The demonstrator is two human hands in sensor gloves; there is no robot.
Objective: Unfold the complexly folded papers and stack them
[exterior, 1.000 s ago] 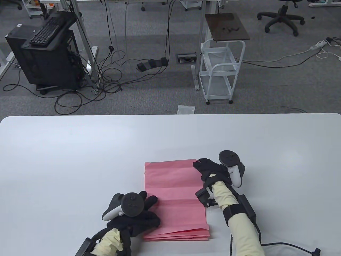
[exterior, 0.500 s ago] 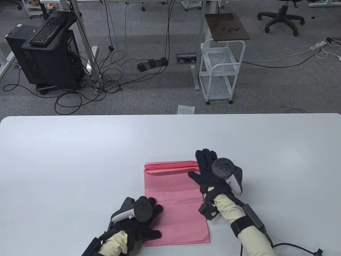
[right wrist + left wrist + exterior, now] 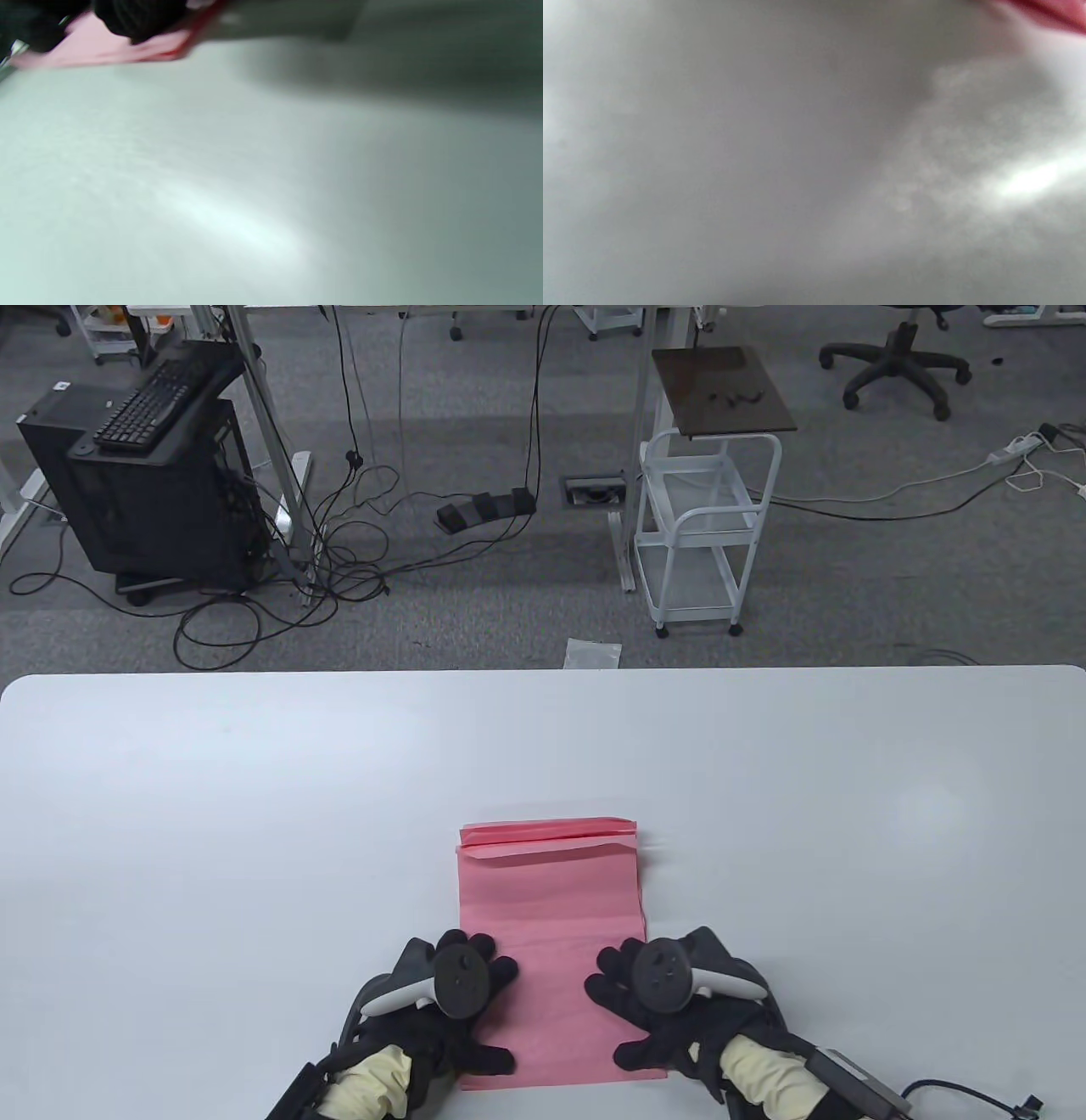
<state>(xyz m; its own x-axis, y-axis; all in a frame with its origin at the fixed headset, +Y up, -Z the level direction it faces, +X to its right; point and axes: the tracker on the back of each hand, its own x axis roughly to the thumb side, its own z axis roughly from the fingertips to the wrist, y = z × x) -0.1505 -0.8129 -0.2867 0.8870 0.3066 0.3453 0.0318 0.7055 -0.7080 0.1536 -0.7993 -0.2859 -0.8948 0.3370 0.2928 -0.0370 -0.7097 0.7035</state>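
desk: white desk, rounded far corners, fills the lower half of the table view.
paper: pink paper lying flat near the middle of the desk's near edge, long side running away from the person. Far end has a narrow folded-over strip standing slightly proud; one faint crease crosses it about midway.
left hand: left hand rests on the paper's near left corner, fingers spread and straight, pressing flat, not grasping.
right hand: right hand rests on the near right corner, fingers spread and flat, thumb on the paper, also just pressing.
wrist views: both badly blurred. Left shows bare desk and a red sliver at its top right corner, probably the paper's edge. Right shows a black fingertip on the pink sheet.
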